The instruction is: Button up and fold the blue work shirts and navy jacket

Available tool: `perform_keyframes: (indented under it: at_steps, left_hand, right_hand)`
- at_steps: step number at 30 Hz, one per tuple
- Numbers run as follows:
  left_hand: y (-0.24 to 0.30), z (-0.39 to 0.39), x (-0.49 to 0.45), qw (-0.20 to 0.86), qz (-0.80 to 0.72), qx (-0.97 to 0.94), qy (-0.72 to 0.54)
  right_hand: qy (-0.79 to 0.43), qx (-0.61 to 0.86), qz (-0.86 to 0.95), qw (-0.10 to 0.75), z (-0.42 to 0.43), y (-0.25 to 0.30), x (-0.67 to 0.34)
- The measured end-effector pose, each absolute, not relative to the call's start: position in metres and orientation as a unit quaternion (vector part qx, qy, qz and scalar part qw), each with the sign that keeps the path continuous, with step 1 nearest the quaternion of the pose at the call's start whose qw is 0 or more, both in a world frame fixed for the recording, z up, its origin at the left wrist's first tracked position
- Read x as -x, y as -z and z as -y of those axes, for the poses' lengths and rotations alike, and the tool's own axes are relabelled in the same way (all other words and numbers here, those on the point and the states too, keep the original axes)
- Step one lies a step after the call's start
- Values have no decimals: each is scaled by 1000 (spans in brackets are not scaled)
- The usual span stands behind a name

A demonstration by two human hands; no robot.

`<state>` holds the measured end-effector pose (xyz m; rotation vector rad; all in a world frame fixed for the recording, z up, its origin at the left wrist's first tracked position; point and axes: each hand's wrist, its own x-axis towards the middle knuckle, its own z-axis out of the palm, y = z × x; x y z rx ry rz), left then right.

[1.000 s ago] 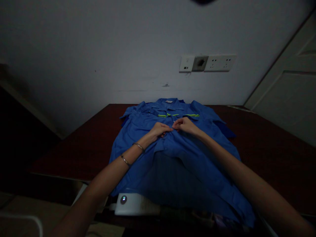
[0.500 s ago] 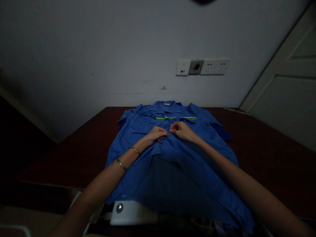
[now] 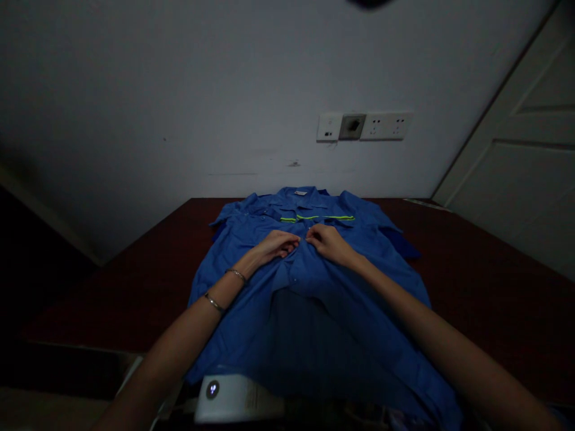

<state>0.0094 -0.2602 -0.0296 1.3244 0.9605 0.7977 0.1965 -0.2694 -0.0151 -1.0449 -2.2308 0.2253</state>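
A blue work shirt (image 3: 359, 269) with yellow-green stripes across its chest lies front up, its collar toward the wall and its lower front spread apart. My left hand (image 3: 279, 243) pinches the shirt at the middle of the front opening. Close beside it, my right hand (image 3: 327, 241) pinches the other side of that opening between thumb and fingertips. Only a small gap separates the two sets of fingertips. Whether a button sits between them is too small to make out. Two metal bracelets circle my left forearm.
Under the shirt is a dark red table (image 3: 153, 257); darker blue cloth (image 3: 402, 244) shows beneath the shirt's right side. A white device (image 3: 238, 400) with a lit round display sits at the near edge. Wall sockets (image 3: 365, 127) are behind, and a white door (image 3: 530, 161) stands right.
My left hand has shifted slightly up and left, its fingers straighter. My right hand stays near the same spot on the opening. The whole view has tilted slightly.
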Motion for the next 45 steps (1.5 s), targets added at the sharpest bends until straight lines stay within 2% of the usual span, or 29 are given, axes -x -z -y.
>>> perform_keyframes:
  at_steps: [6, 13, 20, 24, 27, 33, 45]
  left_hand:
    - [37, 262, -17, 507, -474, -606, -389]
    - [39, 268, -28, 452, -512, -597, -421]
    - [45, 271, -36, 424, -513, -596, -449]
    - [48, 270, -37, 405, -524, -601, -447]
    - [48, 270, -37, 400, -523, -604, -450]
    - [46, 273, -39, 412, -527, -603, -435]
    - [43, 276, -37, 406, -523, -617, -425]
  right_hand:
    - [-176, 435, 806, 362, 267, 19, -195]
    - [-234, 444, 781, 372, 265, 23, -194]
    - [-274, 514, 738, 341, 266, 18, -193]
    - [-304, 537, 733, 288, 270, 13, -191]
    - [-279, 531, 754, 269, 275, 9, -188]
    - [-147, 506, 811, 254, 284, 7, -183]
    - [-217, 497, 790, 287, 268, 17, -195]
